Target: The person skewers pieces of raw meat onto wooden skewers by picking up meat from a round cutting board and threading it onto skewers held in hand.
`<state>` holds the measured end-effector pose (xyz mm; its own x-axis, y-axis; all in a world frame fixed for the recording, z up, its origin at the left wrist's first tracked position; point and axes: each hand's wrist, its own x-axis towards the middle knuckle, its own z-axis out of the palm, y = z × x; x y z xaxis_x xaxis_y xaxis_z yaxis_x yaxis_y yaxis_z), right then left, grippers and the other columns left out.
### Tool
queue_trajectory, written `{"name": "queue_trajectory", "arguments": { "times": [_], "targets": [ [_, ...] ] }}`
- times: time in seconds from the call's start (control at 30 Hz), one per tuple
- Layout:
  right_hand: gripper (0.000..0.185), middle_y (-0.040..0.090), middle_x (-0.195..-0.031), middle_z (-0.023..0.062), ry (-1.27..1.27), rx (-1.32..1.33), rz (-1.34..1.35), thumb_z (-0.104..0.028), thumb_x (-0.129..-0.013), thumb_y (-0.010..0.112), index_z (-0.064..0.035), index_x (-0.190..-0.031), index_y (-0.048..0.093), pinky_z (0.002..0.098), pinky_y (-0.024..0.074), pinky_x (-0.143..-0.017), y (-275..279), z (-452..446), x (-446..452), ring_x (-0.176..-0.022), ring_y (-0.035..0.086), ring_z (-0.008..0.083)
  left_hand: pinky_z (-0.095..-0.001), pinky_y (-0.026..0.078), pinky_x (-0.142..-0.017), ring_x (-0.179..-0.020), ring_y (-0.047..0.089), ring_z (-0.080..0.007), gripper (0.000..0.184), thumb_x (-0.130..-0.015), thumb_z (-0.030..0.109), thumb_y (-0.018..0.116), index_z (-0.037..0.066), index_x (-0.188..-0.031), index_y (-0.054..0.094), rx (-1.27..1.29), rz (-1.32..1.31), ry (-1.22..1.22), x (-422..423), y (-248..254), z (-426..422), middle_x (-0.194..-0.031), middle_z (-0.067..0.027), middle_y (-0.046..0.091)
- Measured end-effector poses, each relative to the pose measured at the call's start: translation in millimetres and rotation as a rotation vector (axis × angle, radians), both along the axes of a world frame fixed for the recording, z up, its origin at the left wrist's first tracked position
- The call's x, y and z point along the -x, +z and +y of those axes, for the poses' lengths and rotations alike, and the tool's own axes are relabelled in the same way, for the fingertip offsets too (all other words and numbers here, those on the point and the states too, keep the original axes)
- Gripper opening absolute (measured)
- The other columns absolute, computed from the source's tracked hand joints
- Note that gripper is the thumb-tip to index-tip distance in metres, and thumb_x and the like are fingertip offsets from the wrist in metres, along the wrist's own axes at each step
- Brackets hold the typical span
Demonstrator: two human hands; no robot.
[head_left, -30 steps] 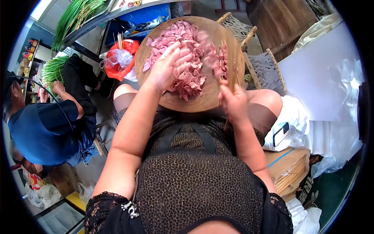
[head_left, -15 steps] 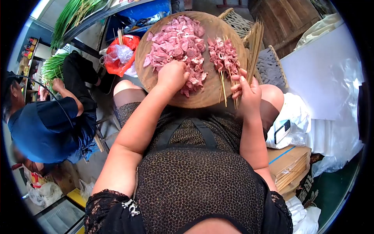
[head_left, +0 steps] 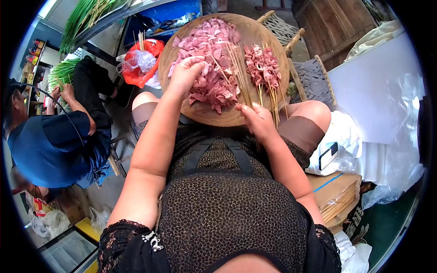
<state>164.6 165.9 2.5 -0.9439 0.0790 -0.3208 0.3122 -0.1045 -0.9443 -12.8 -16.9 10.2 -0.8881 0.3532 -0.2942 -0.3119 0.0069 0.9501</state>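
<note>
A round wooden board (head_left: 218, 119) lies over my knees. Its left half carries a large heap of cut raw meat (head_left: 218, 41). My left hand (head_left: 186, 75) is at the heap's left edge, fingers pinched on what looks like a small piece of meat. Held in my right hand (head_left: 257, 120), above the board's near edge, is a bundle of bamboo skewers (head_left: 241, 75), fanned out over the heap. One thin skewer slants away from the others toward my left hand. Finished meat skewers (head_left: 262, 66) lie together on the board's right side, bare ends pointing toward me.
A red plastic bag (head_left: 144, 63) with skewers standing in it is left of the board. Another person (head_left: 54, 132) sits at the left, hands on green stalks (head_left: 63, 75). A woven stool (head_left: 314, 79), a phone (head_left: 328, 155) on white plastic and a cardboard box (head_left: 337, 191) are at the right.
My right hand has swung the skewer bundle left, from beside the meat skewers to over the heap. My left hand has moved up and left from the heap's near part.
</note>
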Motion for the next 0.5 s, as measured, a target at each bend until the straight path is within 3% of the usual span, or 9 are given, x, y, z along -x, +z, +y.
{"name": "queue_trajectory", "arguments": {
  "times": [0.1,0.33,0.43,0.5],
  "targets": [
    [0.026,0.048,-0.062,-0.0057,0.01,0.033,-0.08,-0.023,-0.088,0.053,-0.0045,-0.104,0.061,0.0195,0.0308,-0.041,-5,3,1,-0.045,0.038,0.0038,-0.02,0.048,-0.051,-0.063,0.056,-0.0074,0.018,-0.087,0.016,0.055,0.005,-0.101,0.058,-0.055,-0.051,0.019,-1,-6,-2,-0.081,-0.0014,0.061],
    [0.026,0.045,-0.058,-0.0055,-0.08,0.158,-0.074,-0.016,-0.085,0.056,-0.0016,-0.106,0.058,0.0178,0.0272,-0.038,0,-5,-8,-0.042,0.036,0.0031,-0.0221,0.051,-0.058,-0.071,0.058,-0.0091,0.02,-0.09,0.022,0.053,0.007,-0.103,0.057,-0.164,-0.027,0.108,-3,-13,3,-0.084,-0.002,0.061],
    [0.023,0.049,-0.063,-0.0067,-0.078,0.203,-0.063,-0.013,-0.084,0.059,-0.0053,-0.105,0.061,0.0187,0.0316,-0.042,-8,-3,-9,-0.046,0.039,0.0027,-0.0239,0.052,-0.063,-0.075,0.059,-0.0104,0.02,-0.09,0.022,0.051,0.007,-0.103,0.057,-0.231,-0.061,0.141,-4,-12,6,-0.087,-0.0025,0.06],
    [0.022,0.05,-0.065,-0.0064,-0.076,0.146,-0.05,-0.012,-0.083,0.059,-0.0043,-0.104,0.061,0.018,0.0331,-0.044,-11,-2,-10,-0.049,0.041,0.0023,-0.0281,0.053,-0.071,-0.086,0.061,-0.0163,0.022,-0.091,0.02,0.05,0.006,-0.108,0.054,-0.284,-0.106,0.168,-3,-12,5,-0.098,-0.006,0.061]
  ]
}}
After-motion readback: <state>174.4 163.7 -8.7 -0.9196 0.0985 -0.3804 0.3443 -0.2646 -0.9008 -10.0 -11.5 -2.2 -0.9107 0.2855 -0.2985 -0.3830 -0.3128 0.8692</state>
